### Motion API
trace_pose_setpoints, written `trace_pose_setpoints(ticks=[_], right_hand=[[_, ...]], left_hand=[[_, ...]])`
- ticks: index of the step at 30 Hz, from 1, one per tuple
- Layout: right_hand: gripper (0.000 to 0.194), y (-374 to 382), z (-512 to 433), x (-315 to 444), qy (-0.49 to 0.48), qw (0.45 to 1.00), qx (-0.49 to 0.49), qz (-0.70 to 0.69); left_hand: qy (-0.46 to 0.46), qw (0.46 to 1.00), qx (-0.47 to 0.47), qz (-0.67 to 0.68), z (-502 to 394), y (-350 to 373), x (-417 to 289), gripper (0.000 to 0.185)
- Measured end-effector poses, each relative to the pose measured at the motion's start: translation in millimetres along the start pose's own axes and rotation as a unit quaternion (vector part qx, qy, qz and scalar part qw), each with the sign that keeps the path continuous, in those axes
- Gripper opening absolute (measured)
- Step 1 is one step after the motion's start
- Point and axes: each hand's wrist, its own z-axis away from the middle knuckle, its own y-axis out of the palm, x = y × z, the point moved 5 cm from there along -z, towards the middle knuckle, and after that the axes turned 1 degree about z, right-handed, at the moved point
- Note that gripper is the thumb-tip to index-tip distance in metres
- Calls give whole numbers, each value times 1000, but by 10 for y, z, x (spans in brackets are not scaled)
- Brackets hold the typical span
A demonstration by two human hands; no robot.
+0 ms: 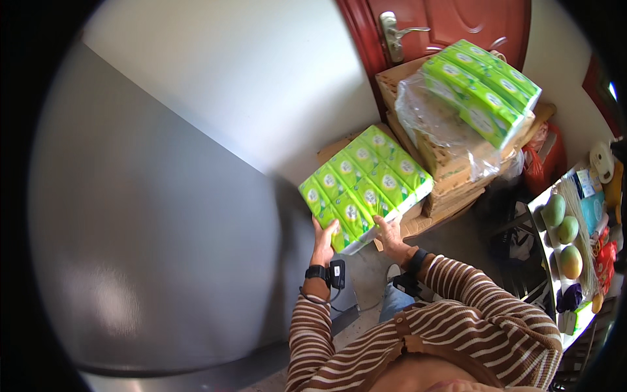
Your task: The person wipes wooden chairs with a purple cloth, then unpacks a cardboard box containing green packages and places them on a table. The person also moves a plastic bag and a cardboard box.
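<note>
A large green multipack of tissue packets [365, 188] is held in both hands at the middle of the view, its printed face turned up. At its lower left corner, my left hand [324, 240] grips the edge, thumb on top. My right hand [391, 236] clasps the near lower edge, the thumb over the rim and the fingers out of sight below. Another green tissue multipack [482, 90] rests at upper right on clear plastic film [431, 110] over stacked cardboard boxes [453, 169]. Black straps with small devices circle both wrists.
Behind the boxes stands a red door with a metal handle [394, 36]. A grey surface [171, 220] fills the left. At right, a table [547, 255] bears green mangoes [554, 210], a dark purple item [569, 297] and red plastic [606, 262]. Red bags [534, 166] lie beside the boxes.
</note>
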Motion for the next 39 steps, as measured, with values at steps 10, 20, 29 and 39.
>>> trace_pose_setpoints(ticks=[10, 20, 29, 39], right_hand=[[82, -362, 702, 299, 49, 974, 156, 156], [25, -2568, 1881, 2419, -261, 946, -180, 65], [96, -2362, 1700, 4051, -318, 934, -125, 108], [58, -2362, 1340, 3933, -251, 966, 60, 13]], left_hand=[[36, 999, 24, -23, 140, 207, -425, 81], [206, 932, -67, -289, 235, 430, -617, 81], [266, 894, 331, -142, 398, 3348, -1511, 69], [51, 903, 390, -175, -234, 4579, -723, 38]])
